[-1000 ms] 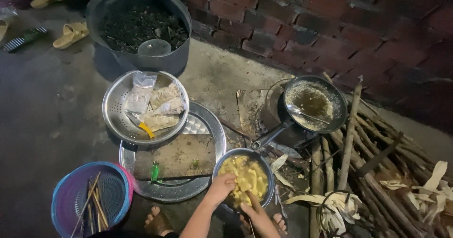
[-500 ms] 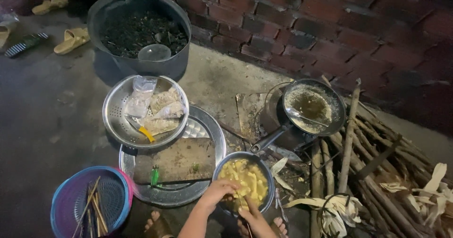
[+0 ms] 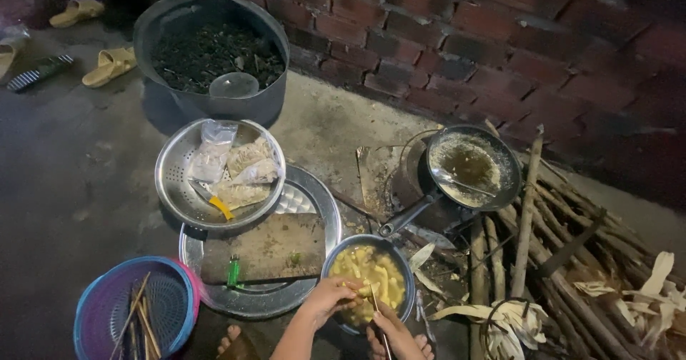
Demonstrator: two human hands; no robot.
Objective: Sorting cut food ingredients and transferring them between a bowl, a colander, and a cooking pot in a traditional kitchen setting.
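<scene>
Head view: a round metal bowl of pale yellow strips sits on the concrete floor. Left hand fingers pinch a strip at its rim; right hand is clenched on a thin stick. Left of the bowl lies a worn wooden board on a steel tray (colander of packets behind). Beyond the bowl, a black frying pan holds oil beside rough firewood.

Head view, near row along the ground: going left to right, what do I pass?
Blue and pink plastic basket → wooden cutting board → bowl of yellow food pieces with the left hand and right hand at it → frying pan → pile of firewood sticks.
</scene>
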